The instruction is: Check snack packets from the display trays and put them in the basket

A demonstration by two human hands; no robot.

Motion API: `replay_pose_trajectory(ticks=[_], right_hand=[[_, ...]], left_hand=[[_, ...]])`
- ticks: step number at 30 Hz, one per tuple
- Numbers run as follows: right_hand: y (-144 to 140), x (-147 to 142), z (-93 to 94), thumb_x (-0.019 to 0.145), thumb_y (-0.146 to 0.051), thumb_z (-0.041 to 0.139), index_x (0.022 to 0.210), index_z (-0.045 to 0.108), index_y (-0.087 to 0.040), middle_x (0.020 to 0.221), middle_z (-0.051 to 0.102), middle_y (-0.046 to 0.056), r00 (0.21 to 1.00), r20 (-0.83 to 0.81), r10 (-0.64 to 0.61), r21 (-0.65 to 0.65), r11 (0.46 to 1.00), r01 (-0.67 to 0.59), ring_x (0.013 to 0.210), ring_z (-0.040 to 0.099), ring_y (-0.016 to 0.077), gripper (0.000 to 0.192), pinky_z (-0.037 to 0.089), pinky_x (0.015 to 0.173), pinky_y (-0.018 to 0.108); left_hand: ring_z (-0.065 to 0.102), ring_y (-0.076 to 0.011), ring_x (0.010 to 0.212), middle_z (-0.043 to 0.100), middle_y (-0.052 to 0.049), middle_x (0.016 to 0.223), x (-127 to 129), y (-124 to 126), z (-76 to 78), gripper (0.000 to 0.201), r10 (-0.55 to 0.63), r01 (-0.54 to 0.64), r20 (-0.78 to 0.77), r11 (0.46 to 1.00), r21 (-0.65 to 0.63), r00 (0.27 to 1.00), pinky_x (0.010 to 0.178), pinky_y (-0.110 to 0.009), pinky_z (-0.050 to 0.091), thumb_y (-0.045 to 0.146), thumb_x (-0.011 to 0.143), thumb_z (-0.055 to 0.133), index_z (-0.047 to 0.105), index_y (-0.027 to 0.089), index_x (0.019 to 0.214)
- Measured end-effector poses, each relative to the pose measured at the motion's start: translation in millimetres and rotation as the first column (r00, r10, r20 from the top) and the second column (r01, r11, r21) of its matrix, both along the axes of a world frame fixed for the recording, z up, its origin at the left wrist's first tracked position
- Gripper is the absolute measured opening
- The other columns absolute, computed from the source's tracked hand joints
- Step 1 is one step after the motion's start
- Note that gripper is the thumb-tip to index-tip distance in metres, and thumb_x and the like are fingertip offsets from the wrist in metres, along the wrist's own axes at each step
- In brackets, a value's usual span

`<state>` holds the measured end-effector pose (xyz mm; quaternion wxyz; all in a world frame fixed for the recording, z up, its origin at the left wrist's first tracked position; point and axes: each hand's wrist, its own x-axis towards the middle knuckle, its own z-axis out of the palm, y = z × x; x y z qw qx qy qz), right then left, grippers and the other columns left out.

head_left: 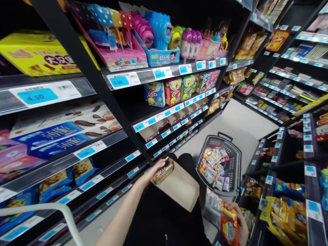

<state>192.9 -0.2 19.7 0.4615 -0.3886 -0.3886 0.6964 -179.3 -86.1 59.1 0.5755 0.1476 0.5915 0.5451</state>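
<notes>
Honestly, the tall shelf unit (120,114) on the person's left swallowed most of my view, stocked with boxed snacks and lined with blue price tags. Beside it ran the pale floor (256,119), and on that sat a grey shopping basket (232,160), just past the knees. Parked there for an easy reach, I'd guess.

Next size down was an open cardboard box (183,188), held at a tilt over dark trousers. The left hand (153,171) was clamped on its far-left end, probably to keep the thing steady with the open side up. The right hand (239,217) was off to the near right, well apart from the left one, with its fingers curled tight around an orange snack packet (228,227). Looked like an edge grip, maybe so the packet didn't get crushed.

Smallest stuff last: that orange packet was right under the fingers, on the near side of the basket. A silvery packet (212,206) sat against it; couldn't tell if the two were actually joined. Another packet (164,173) was tucked inside the box, just beside the left hand, and a heap of small packets (212,159) lay in the basket.
</notes>
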Motion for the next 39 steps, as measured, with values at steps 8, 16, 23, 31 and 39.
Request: replay_pose_trajectory(ticks=[8,16,23,31,39], right_hand=[[6.8,-31.2,40.8,0.071,-0.029,0.06,0.064,0.063,-0.02,0.075,0.058,0.003,0.998,-0.06,0.009,-0.089,0.996,-0.014,0.073,0.055,0.0202,0.012,0.046,0.071,0.034],[13.2,-106.7,69.8,0.074,-0.033,0.054,0.064,0.053,-0.023,0.072,0.049,-0.002,0.958,-0.248,0.147,-0.161,0.968,-0.191,0.065,0.052,0.0163,0.015,0.044,0.067,0.033],[13.3,-154.5,90.5,0.07,-0.031,0.053,0.058,0.055,-0.022,0.065,0.051,0.0,0.858,-0.311,0.409,-0.17,0.864,-0.474,0.061,0.049,0.016,0.015,0.046,0.067,0.032],[35.5,-180.5,141.1,0.08,-0.039,0.059,0.095,0.073,-0.02,0.105,0.072,0.007,0.763,-0.269,0.588,-0.133,0.762,-0.634,0.092,0.066,0.0246,0.027,0.05,0.083,0.039],[-0.6,-148.1,104.2,0.072,-0.047,0.076,0.112,0.061,-0.027,0.109,0.069,0.005,0.951,-0.175,0.255,-0.022,0.965,-0.263,0.097,0.067,0.0227,0.047,0.053,0.084,0.036]], left_hand=[[0.044,-0.0352,0.134,0.052,-0.011,0.144,27.5,-61.3,-7.0,0.08,0.153,-0.163,-0.103,0.982,-0.093,0.983,0.111,-0.041,0.035,0.061,0.072,0.058,0.046,0.016,0.137],[0.044,-0.0348,0.133,0.054,-0.008,0.142,19.2,-67.8,20.5,0.056,-0.06,0.038,-0.174,0.991,-0.125,0.983,0.113,-0.046,0.028,0.034,0.077,0.06,0.056,0.019,0.13],[0.031,-0.0316,0.14,0.038,-0.008,0.152,15.7,-51.3,81.4,0.064,0.04,-0.04,-0.594,0.999,0.014,0.803,0.115,-0.041,0.023,0.04,0.08,0.062,0.045,0.023,0.14],[0.064,-0.0209,0.067,0.073,0.001,0.072,43.4,5.0,137.6,0.023,-0.518,0.552,-0.276,0.832,0.06,0.81,0.063,-0.026,0.048,0.03,0.062,0.081,0.075,0.016,0.08],[0.066,-0.0336,0.102,0.073,-0.012,0.111,92.2,15.3,111.1,0.055,0.204,-0.217,0.093,0.961,0.168,0.975,0.092,-0.042,0.05,0.038,0.065,0.08,0.068,0.014,0.113]])
